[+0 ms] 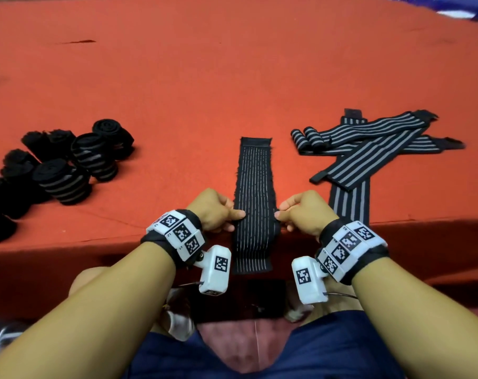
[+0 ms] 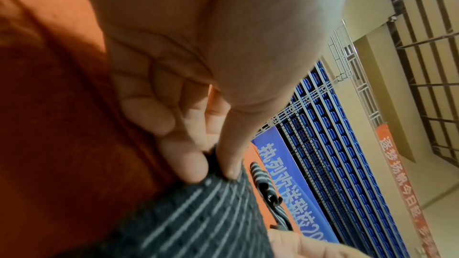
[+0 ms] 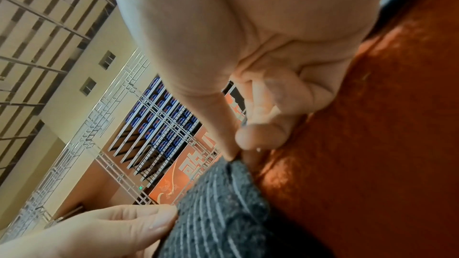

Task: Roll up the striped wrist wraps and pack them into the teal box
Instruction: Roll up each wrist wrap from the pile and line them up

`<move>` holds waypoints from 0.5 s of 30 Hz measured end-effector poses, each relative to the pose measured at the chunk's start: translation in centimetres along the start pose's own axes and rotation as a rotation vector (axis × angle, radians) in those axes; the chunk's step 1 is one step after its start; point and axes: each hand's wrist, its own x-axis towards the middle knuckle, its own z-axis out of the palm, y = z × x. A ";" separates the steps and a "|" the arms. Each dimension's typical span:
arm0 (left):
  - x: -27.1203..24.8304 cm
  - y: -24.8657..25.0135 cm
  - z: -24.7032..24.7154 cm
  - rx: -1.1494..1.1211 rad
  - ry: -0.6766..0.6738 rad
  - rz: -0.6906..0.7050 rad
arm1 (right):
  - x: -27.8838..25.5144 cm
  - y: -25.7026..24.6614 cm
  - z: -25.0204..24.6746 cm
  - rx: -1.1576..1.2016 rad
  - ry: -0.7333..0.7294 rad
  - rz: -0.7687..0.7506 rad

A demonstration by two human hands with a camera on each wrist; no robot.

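The left hand (image 1: 216, 212) and right hand (image 1: 300, 212) each pinch a side edge of 1 flat wrap (image 1: 255, 192) between thumb and fingers. That wrap lies lengthwise on the red surface (image 1: 232, 77), its near end hanging over the front edge toward the person's lap. No turn has been rolled into it yet, so I judge this one is only being lined up for rolling.

To the left sits a cluster of rolled wraps (image 1: 76, 165), so a good share of the rolling looks done; the exact count is hard to tell because the dark rolls blend together. To the right lies a pile of unrolled wraps (image 1: 369, 149), crossed over each other, at least 3 of them, still to be rolled.

The teal box is not in view in any picture, so by my reading no packing has started.
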 end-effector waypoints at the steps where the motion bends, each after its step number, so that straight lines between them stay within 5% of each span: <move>1: -0.1 -0.1 0.1 -0.037 0.018 0.009 | -0.2 0.2 0.1 0.028 0.011 -0.010; 9: -0.8 -0.1 0.6 -0.339 0.044 0.064 | -1.4 1.2 1.1 0.203 0.047 -0.054; 15: -0.6 -0.2 0.9 -0.333 0.148 0.109 | -1.8 2.3 1.2 0.135 0.021 -0.069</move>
